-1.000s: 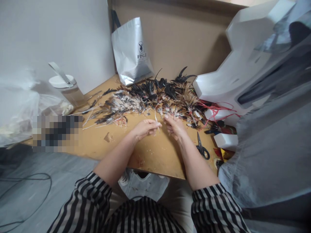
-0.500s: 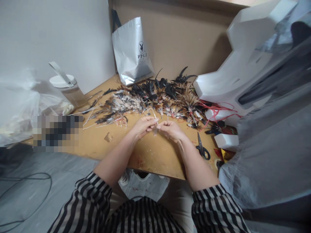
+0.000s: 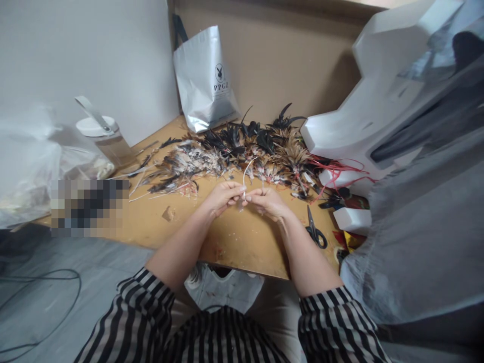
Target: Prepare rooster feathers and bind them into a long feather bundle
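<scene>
Close together over the middle of the wooden table (image 3: 242,242), both hands pinch at a thin white strip (image 3: 247,171), whose free end curves up and to the right. My left hand (image 3: 226,197) is closed on it from the left, thumb and forefinger together. From the right, my right hand (image 3: 265,201) is closed on its lower part. A small pale tuft shows just under the fingertips, too small to make out. Just beyond the hands lies a long heap of black, brown and white feathers (image 3: 204,159).
Black scissors (image 3: 316,229) lie right of my right forearm. Red cords (image 3: 342,174) hang by a white moulded piece (image 3: 340,131). A silver bag (image 3: 204,80) stands behind the feathers, a lidded jar (image 3: 109,138) at the left, beside plastic bags (image 3: 34,166).
The white strip's free end now reaches higher and bends to the right, where before it was short and leaned left. Both hands have stayed almost in place.
</scene>
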`<state>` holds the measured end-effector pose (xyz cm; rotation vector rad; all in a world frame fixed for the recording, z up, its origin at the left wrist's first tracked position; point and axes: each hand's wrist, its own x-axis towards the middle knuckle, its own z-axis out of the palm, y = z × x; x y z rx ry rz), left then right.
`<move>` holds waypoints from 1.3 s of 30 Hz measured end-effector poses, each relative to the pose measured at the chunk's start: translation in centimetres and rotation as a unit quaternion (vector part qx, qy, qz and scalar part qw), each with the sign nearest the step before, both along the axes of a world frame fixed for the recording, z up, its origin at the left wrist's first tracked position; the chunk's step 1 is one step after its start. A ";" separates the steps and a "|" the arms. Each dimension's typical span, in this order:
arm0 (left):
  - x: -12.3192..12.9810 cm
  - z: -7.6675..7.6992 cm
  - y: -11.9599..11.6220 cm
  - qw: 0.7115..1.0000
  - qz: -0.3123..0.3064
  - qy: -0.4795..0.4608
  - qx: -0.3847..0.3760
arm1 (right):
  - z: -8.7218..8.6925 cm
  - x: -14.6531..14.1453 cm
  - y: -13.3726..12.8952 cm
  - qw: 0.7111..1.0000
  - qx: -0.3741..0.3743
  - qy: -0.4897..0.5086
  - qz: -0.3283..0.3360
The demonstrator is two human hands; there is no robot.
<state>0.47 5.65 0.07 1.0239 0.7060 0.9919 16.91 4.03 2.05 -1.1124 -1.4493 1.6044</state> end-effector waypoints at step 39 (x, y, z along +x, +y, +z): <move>0.5 -0.4 -0.1 0.998 0.009 0.055 0.038 | -0.4 -0.2 0.7 0.985 0.086 -0.027 -0.147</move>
